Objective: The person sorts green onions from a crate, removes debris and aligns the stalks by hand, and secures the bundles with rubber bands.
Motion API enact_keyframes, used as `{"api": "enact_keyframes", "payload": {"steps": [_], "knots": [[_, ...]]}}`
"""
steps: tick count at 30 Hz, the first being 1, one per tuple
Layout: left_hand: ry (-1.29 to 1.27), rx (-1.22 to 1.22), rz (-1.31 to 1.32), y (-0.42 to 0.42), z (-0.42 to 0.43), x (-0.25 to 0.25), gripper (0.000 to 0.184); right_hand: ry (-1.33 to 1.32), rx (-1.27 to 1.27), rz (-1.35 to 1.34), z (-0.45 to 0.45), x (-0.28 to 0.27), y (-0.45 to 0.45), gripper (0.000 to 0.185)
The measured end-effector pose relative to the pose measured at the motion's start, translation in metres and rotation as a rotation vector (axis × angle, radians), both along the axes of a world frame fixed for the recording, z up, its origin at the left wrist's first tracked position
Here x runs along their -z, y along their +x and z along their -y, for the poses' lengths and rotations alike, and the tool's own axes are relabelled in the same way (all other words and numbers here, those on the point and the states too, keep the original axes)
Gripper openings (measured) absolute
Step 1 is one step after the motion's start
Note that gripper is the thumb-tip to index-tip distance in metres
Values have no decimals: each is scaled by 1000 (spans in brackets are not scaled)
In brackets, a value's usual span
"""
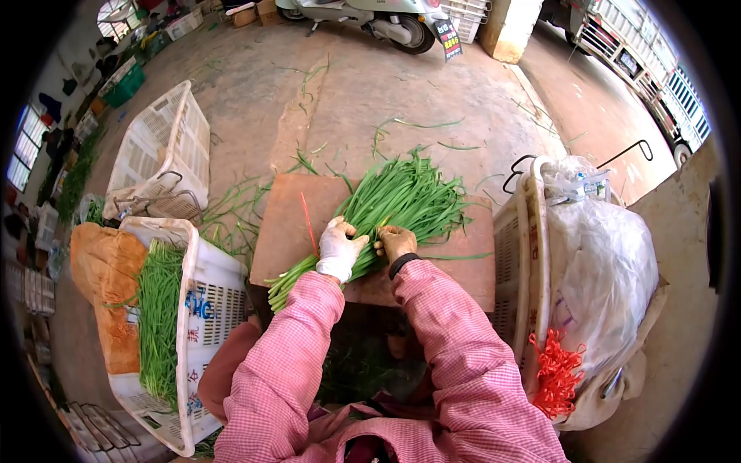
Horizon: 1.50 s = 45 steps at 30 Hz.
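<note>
Long-leaved green bunch [405, 197]: slantwise on the flat brown surface [284, 202].
White-gloved left hand [340, 245]: curled round the bunch.
Black-banded right hand [396, 244]: fingers bent against leaves; cannot tell whether gripping.
Splaying risk: a slack left grip could scatter stalks.

I can see both arms [469, 349] stretch up from the bottom of the frame in pink checked sleeves [279, 361], slanting inward so the hands come close together at the centre. The left hand [338, 248], in a white glove, is curled, its thumb pointing toward the right hand [397, 244]. That one sits just beside it, fingers bent inward, their tips partly hidden, with a dark band [403, 265] circling the wrist.
</note>
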<state>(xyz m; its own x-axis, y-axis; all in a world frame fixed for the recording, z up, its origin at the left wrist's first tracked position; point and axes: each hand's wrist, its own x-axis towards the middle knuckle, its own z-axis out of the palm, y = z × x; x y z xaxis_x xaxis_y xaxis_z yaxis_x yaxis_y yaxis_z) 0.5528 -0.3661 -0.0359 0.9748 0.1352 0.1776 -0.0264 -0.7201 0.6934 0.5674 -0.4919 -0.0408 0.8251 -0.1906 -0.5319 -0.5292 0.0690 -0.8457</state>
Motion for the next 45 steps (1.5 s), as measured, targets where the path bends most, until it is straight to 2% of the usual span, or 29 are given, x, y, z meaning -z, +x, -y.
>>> {"api": "enact_keyframes", "payload": {"steps": [10, 13, 17, 19, 23, 29, 38, 42, 45], "knots": [[-41, -97, -53, 4, 8, 1, 29, 48, 125, 38, -3, 6, -7, 16], [-16, -63, -45, 1, 8, -5, 29, -61, 42, -67, 1, -9, 1, 17], [-1, -49, -18, 2, 8, 1, 29, -28, 48, -35, 3, 0, 0, 16], [-12, -67, -24, 3, 8, 0, 29, 76, 106, 20, 4, 6, -4, 14], [-37, -82, -8, 4, 8, 5, 28, 66, 129, 3, 3, 6, -9, 12], [87, -47, 8, 1, 11, 4, 38, -28, 38, -66, 6, -2, 5, 15], [-47, -69, -48, 4, 7, 1, 26, 91, 112, 21, 7, 11, -6, 14], [-2, -80, 0, 3, 10, 2, 29, 49, 101, 16, 6, 8, -5, 13], [30, -70, -80, 1, 11, -6, 33, 40, 100, 71, 5, 4, -5, 16]]}}
